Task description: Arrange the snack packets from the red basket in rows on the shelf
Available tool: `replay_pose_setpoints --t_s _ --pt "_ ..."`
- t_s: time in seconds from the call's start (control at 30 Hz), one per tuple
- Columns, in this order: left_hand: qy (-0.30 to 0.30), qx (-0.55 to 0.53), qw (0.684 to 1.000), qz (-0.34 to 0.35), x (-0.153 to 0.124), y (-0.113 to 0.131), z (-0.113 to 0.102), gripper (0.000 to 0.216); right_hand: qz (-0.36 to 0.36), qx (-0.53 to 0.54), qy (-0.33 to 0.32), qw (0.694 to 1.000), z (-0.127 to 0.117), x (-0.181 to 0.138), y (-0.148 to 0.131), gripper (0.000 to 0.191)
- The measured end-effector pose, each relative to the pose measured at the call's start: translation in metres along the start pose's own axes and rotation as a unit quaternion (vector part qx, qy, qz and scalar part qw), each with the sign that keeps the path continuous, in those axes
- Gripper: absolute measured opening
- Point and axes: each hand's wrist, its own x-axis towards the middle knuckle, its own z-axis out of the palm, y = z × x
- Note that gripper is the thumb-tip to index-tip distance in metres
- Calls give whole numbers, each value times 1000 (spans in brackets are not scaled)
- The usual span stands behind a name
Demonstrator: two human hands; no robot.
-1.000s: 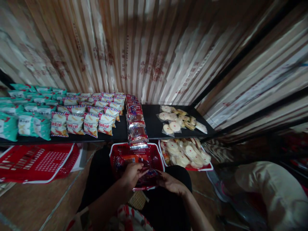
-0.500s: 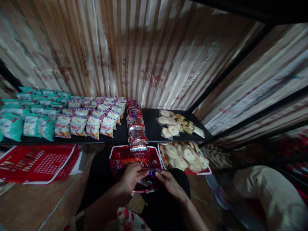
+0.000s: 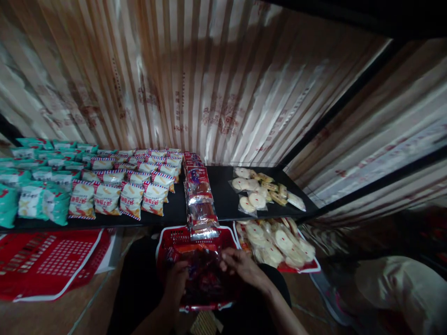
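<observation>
A red plastic basket (image 3: 161,251) with a white rim rests at my lap, holding shiny dark-red snack packets. Over it, my left hand (image 3: 177,275) is closed at the left side of a shiny dark snack packet (image 3: 204,267). The fingers of my right hand (image 3: 242,266) pinch that packet's upper right edge. Dim light blurs the packet's outline against those beneath it. Just beyond the basket, a row of red snack packets (image 3: 198,181) runs front to back along the black shelf (image 3: 223,195), its front packets overhanging the shelf edge.
White-and-red snack bags (image 3: 106,197) and teal bags (image 3: 33,200) fill the shelf's left. Wrapped round crackers (image 3: 256,200) lie on its right, with more in a second red basket (image 3: 310,266). Another red basket (image 3: 66,260) is at left. A person's knee (image 3: 394,288) is at right.
The view has shifted, so the shelf sits lower. My hands have moved slightly apart over the basket, the left one lower and further left, with the packet between them.
</observation>
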Motion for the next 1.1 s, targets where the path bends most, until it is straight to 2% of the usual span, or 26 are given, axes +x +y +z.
replay_pose_setpoints --t_s 0.07,0.13,0.2,0.23,0.37,0.43,0.5,0.67,0.73,0.8,0.97,1.03,1.1 --pt "11 6 992 122 -6 12 -5 13 -43 1 104 994 -22 26 -27 48" --pt "-4 11 959 284 -15 36 -6 13 -77 21 203 976 -41 59 -52 46" --pt "-12 54 916 397 -21 70 -3 18 -98 25 255 962 -54 95 -73 49" --pt "-8 93 895 437 -21 89 1 22 -102 2 260 960 -58 112 -81 49" --pt "80 233 798 550 1 148 25 31 -40 -152 284 946 -64 160 -101 40" --pt "100 281 768 566 16 162 37 34 -7 -195 276 941 -63 170 -106 37" --pt "109 318 755 563 27 167 47 35 2 -212 274 938 -63 173 -108 31" --pt "114 354 740 560 36 165 56 37 -9 -199 297 934 -64 176 -106 22" --pt "116 344 740 566 38 165 57 36 -29 -156 301 940 -63 177 -106 22" --pt "119 318 748 571 40 166 57 35 -72 -69 292 951 -60 178 -109 23" --pt "117 204 792 563 41 180 53 36 -147 148 234 949 -48 174 -133 31" --pt "97 148 823 540 35 188 49 37 -174 172 227 943 -42 168 -145 32" --pt "53 72 861 500 26 194 43 43 -224 151 231 935 -35 158 -157 30"
